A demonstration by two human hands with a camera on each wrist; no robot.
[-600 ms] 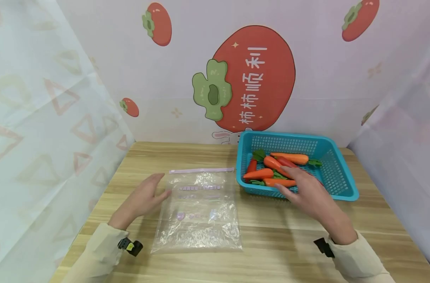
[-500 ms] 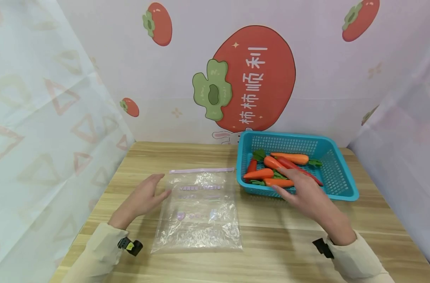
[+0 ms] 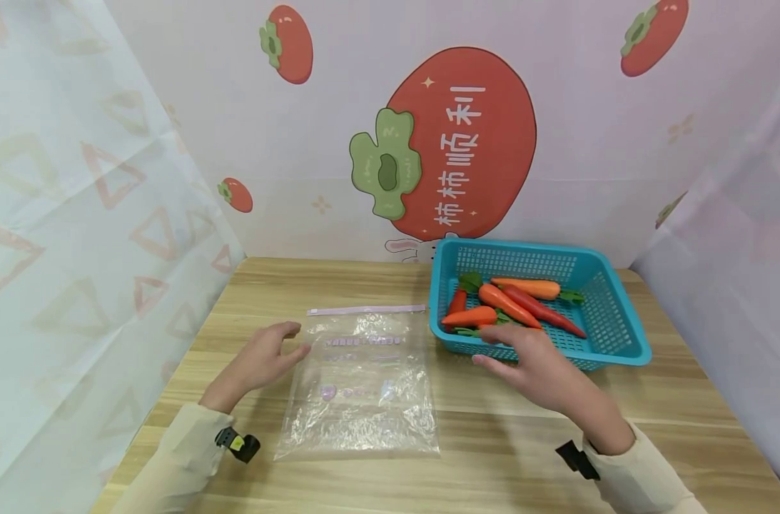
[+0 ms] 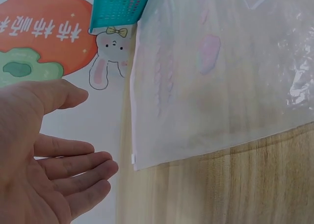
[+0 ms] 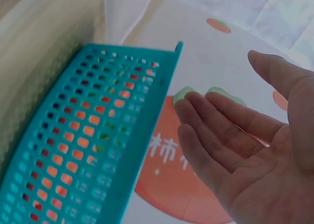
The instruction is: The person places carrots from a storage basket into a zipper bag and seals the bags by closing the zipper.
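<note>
Bare right hand: shifted left and nearer the body compared with the earlier head frames, uncovering more of the basket's contents.
Clear plastic zip bag with purple print: flat on the wood-grain table, between both hands; thin and slippery by the look of it, so probably best steadied at one edge before any pull.
Lilac zip strip: along the bag's far edge; likely handled best with a light pinch at each end, keeping the film untwisted.
Turquoise perforated plastic basket: right of the bag, holding orange carrots with green tops and a long red tapering vegetable; worth keeping knuckles clear of the rim.
Right-hand pose: open, gripping nothing, at the basket's near side, with gently bent fingers and thumb apart.
Bare left hand: open, unladen, just beside the bag's upper left edge.
</note>
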